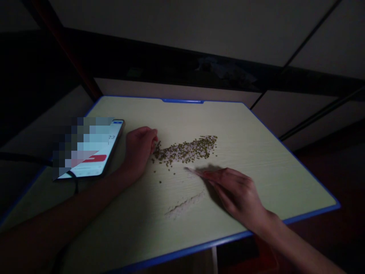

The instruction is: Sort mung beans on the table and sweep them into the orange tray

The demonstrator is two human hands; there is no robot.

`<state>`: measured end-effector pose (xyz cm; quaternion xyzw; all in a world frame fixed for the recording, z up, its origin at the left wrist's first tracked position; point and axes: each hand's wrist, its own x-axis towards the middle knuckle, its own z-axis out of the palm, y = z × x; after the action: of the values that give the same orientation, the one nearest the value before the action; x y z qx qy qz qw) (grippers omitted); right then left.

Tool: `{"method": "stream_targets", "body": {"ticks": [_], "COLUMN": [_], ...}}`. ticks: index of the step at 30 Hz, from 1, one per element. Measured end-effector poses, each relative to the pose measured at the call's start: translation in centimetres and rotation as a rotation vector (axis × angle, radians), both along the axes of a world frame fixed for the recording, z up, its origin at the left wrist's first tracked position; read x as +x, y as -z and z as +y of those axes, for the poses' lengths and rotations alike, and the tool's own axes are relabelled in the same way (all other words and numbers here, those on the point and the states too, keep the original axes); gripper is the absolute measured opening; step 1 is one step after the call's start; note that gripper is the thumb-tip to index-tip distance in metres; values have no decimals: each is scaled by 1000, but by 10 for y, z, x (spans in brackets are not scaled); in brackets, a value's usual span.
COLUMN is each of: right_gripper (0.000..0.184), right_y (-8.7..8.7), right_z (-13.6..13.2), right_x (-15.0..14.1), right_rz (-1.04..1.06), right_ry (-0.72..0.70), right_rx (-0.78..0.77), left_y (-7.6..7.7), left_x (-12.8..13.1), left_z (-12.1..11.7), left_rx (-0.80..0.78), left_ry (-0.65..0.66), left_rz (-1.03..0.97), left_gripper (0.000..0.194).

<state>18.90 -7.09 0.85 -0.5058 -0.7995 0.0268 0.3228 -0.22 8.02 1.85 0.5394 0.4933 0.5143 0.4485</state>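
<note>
A long heap of small green beans point(209, 142), which look like mung beans, lies mixed with fine pale grains point(176, 151) on a light wood-look table point(256, 152). At the heap's left end my left hand point(141, 146) rests on its side, fingers curled closed; whatever they may hold is hidden. My right hand point(236, 188), in front of the heap, pinches a thin, slender tool point(195, 172) whose dark tip points left, just short of the beans. The tool's exact kind is blurred. Closer to me lies a narrow ridge of pale grains point(185, 204).
A lit phone point(111, 148), partly blurred out, stands tilted on the left, with a dark cable point(75, 180) by it. The table has a blue edge point(199, 249) and a blue grip point(182, 101) at the back. A few stray beans point(160, 182) lie apart. Pale panels point(185, 30) rise behind.
</note>
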Motion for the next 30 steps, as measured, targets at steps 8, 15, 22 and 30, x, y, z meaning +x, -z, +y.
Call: {"method": "stream_targets", "body": {"ticks": [8, 15, 22, 30], "right_gripper": [27, 27, 17, 28], "right_y": [-3, -15, -7, -1], "right_z": [-17, -29, -53, -34], "right_x": [-33, -21, 16, 8], "right_rz": [-85, -97, 331, 607], "right_ry": [-207, -202, 584, 555], "right_rx": [122, 200, -61, -270], "left_y": [2, 1, 3, 5], "left_x": [0, 1, 2, 3], "left_z": [0, -1, 1, 3], "left_rx": [51, 56, 64, 76], "left_ry": [6, 6, 18, 20], "left_rz": [11, 8, -15, -34], "left_gripper": [23, 22, 20, 20]}}
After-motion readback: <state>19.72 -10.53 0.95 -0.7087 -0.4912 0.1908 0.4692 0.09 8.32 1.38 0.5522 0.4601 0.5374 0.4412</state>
